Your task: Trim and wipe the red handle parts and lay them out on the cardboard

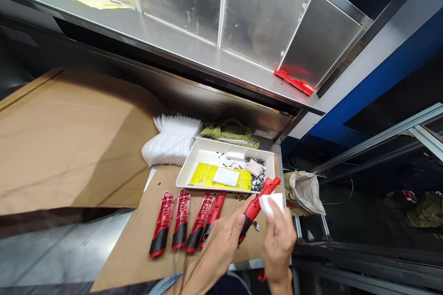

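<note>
My left hand [221, 237] is wrapped round a red and black plastic tool housing [253, 209], which slants up to the right above the cardboard-covered table. A folded white wipe [272, 202] is pinched in my right hand [279, 242], pressed against or right beside the housing's red upper part. To the left of my left hand lie several similar red and black housing shells [180, 219] in a row; the nearest is partly behind that hand. Just beyond the held housing stands a white tray [183, 176] with a white pad [225, 177], a pinkish block [254, 167] and many small black bits.
A stack of white wipes [173, 140] and a green bag [228, 134] lie behind the tray. Large brown cardboard [76, 143] fills the left. Another red shell [294, 82] rests on the metal ledge above. An open paper bag [304, 191] stands right of the table.
</note>
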